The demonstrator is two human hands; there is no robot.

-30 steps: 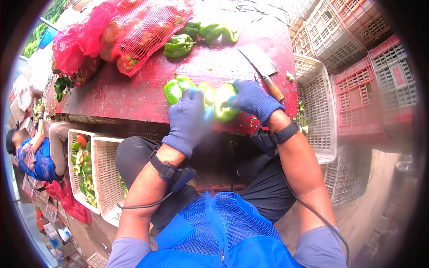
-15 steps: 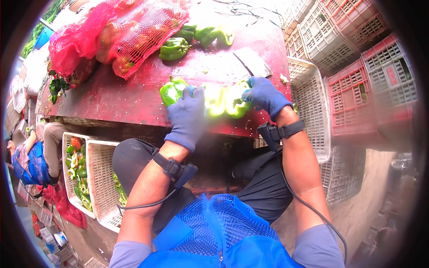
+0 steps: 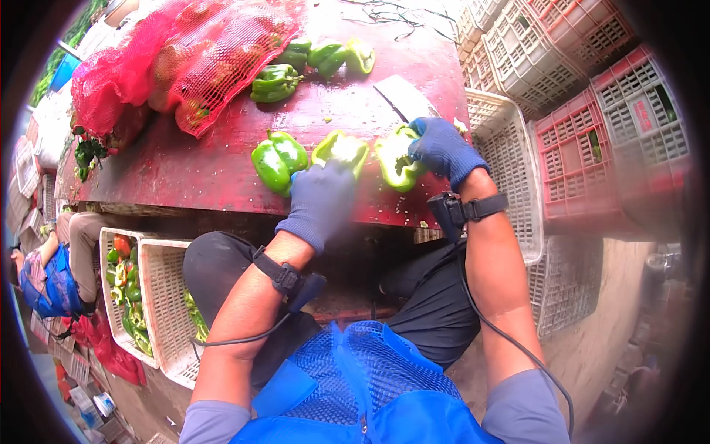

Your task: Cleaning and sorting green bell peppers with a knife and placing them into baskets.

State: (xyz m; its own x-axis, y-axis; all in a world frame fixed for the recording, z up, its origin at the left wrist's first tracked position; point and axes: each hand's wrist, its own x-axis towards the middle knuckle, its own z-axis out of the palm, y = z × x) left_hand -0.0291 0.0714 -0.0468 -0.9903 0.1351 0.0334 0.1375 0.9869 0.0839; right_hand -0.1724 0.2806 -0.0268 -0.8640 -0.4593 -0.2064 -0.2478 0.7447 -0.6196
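My right hand [image 3: 447, 150], in a blue knit glove, grips a cut green bell pepper half [image 3: 390, 161] by its right side, its pale hollow inside showing. My left hand [image 3: 322, 198], gloved alike and smeared by motion, overlaps the lower edge of another pepper half [image 3: 340, 148]; whether its fingers hold it I cannot tell. A whole green bell pepper [image 3: 278, 161] lies just left of that half. Beyond my right hand, a broad-bladed knife [image 3: 405, 96] rests on the red table [image 3: 200, 166], its handle hidden.
Red mesh sacks of peppers [image 3: 196, 70] and several green peppers [image 3: 276, 83] occupy the table's far side. Stacked plastic crates [image 3: 580, 159] stand right. A pale crate [image 3: 166, 311] sits by my left knee, beside a crate of cut peppers [image 3: 132, 296]. Another person [image 3: 52, 277] sits far left.
The two pepper halves have come farther apart, the right one shifting right with my right hand. My left hand has moved right, away from the whole pepper. The view has shifted slightly.
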